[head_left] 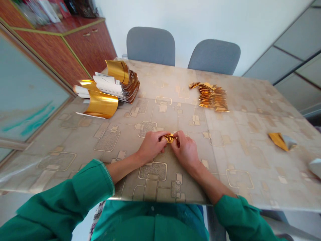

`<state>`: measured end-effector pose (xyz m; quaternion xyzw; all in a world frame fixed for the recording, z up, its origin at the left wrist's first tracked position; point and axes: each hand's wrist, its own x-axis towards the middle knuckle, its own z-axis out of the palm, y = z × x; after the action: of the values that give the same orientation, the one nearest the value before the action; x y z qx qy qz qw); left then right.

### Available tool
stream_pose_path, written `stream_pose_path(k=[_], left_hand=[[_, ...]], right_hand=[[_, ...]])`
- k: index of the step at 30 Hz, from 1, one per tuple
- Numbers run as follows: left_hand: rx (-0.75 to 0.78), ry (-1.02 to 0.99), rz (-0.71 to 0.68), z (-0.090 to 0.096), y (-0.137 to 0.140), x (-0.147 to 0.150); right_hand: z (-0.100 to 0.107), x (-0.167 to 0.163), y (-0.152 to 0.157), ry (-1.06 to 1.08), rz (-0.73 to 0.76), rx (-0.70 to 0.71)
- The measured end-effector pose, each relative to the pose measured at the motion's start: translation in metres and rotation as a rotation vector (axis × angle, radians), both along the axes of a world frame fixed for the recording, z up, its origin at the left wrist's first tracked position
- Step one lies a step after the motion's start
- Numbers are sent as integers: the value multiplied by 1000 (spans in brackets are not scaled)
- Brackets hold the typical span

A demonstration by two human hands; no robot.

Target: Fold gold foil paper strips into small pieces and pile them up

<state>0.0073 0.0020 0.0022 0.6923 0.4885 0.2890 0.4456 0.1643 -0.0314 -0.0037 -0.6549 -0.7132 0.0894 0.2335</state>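
Between my hands, just above the near middle of the table, is a small folded piece of gold foil paper (170, 138). My left hand (153, 145) pinches its left end between thumb and fingers. The right end is pinched in my right hand (185, 149). A dark gap shows in the middle of the folded piece; the fingertips cover both of its ends. Further back, right of centre, several folded gold paper pieces (213, 97) lie packed in rows. Stacks of curled gold and white paper sheets (110, 87) stand at the back left.
A patterned cover lies over the table (160, 110). A partly folded gold and silver paper (281, 141) rests at the right, with a pale object (315, 167) at the edge. Two grey chairs (150, 45) stand behind the table; a wooden cabinet (87, 43) is at the left.
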Motion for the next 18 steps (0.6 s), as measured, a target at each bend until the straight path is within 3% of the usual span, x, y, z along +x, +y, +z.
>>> stream_pose_path(k=[8, 18], left_hand=[[-61, -54, -4, -2, -1, -5], [-65, -50, 22, -6, 3, 1]], right_hand=[[3, 9, 1, 135, -38, -18], [1, -2, -1, -48, 20, 45]])
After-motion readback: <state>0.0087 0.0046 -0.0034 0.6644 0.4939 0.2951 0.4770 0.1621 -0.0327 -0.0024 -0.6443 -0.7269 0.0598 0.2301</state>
